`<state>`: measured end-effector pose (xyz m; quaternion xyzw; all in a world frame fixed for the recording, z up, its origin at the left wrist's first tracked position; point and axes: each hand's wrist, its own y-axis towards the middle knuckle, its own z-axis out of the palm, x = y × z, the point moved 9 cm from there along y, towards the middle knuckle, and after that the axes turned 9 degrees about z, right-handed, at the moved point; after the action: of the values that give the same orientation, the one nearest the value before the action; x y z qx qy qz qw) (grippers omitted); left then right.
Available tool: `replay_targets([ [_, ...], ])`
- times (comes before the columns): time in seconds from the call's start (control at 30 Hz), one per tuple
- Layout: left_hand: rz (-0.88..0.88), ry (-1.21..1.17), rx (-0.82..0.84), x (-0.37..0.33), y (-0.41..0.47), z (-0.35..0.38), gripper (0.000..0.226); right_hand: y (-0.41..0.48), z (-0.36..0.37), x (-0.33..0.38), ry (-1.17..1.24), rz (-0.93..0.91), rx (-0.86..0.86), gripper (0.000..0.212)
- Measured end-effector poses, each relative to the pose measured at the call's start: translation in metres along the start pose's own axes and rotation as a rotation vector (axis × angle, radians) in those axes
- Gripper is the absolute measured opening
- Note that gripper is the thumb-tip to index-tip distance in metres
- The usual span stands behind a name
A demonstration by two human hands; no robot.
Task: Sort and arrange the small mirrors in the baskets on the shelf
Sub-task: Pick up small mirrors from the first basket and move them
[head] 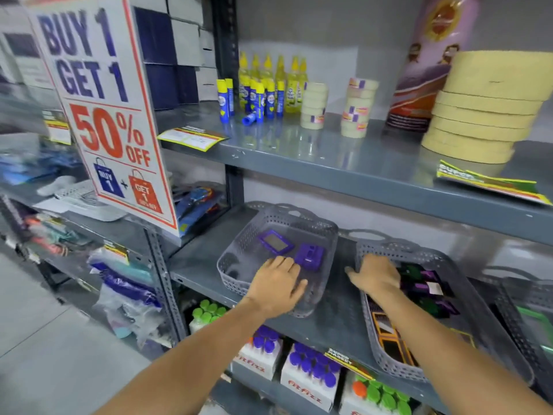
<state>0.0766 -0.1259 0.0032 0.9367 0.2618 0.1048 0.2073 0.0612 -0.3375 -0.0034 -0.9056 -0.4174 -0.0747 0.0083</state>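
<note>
So far only two purple mirrors (275, 241) lie in the left grey basket (236, 274), while the right basket (386, 351) holds a mixed heap of purple, green and orange-framed ones, so most sorting looks undone. The left hand (276, 284) rests flat, fingers spread, in the left basket; the right hand (378, 275) reaches into the heap, its fingertips hidden, grip unclear. Both baskets sit on the middle grey shelf (335, 313).

bright even light, blurred left edge, wide-angle bend
</note>
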Motion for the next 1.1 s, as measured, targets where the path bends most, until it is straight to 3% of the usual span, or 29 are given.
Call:
replay_targets([
  [0.17,-0.073,0.049,0.004,0.06,-0.034,-0.002,0.039,-0.011,0.023,0.089,0.117,-0.121,0.042,0.04],
  [0.33,-0.177,0.011,0.074,0.093,-0.063,0.016,0.051,-0.023,0.054,0.149,-0.112,-0.253,-0.025,0.034],
  [0.47,-0.141,-0.054,0.071,0.101,-0.077,0.027,0.048,-0.025,0.083,0.183,-0.076,-0.246,0.097,0.046],
  [0.57,-0.126,-0.101,0.064,0.101,-0.081,0.031,0.045,-0.025,0.099,0.194,-0.001,-0.213,0.187,0.048],
  [0.87,-0.12,-0.146,0.099,0.104,-0.081,0.033,0.054,-0.026,0.113,0.201,0.008,-0.229,0.217,0.037],
  [1.1,-0.144,-0.145,0.115,0.093,-0.067,0.029,0.066,-0.01,0.077,0.163,0.121,-0.16,0.205,0.031],
])
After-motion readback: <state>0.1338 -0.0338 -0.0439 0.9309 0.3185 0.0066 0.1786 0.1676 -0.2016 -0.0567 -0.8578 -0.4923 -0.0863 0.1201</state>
